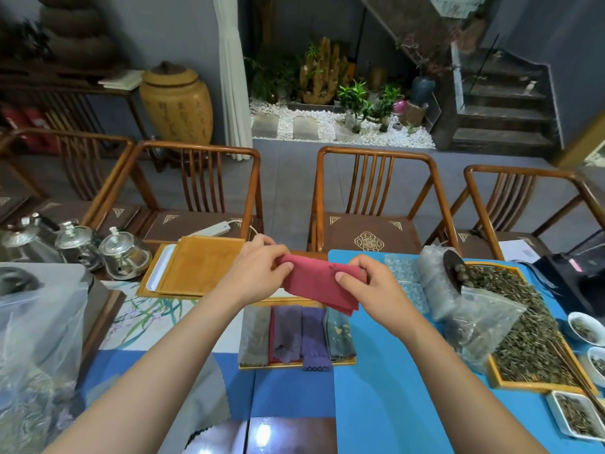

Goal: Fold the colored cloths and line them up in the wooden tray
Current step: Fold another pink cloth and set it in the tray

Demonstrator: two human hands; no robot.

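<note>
A red cloth (319,285), folded over, hangs in the air above the table. My left hand (258,268) pinches its left end and my right hand (365,283) pinches its right end. Just below it lies the wooden tray (296,364), its rim showing at the near edge. Side by side in the tray lie several folded cloths: a grey one (255,335), a mauve one (288,332) over a red layer, a purple one (315,339) and a dark blue-grey one (339,332). A loose grey cloth (203,398) lies on the table at the near left.
A larger wooden tray (196,270) with a white dish sits at the back left, beside glass teapots (122,253). At the right are plastic bags (471,319), a tray of dried tea leaves (523,335) and small white dishes (586,327). Wooden chairs stand behind the table.
</note>
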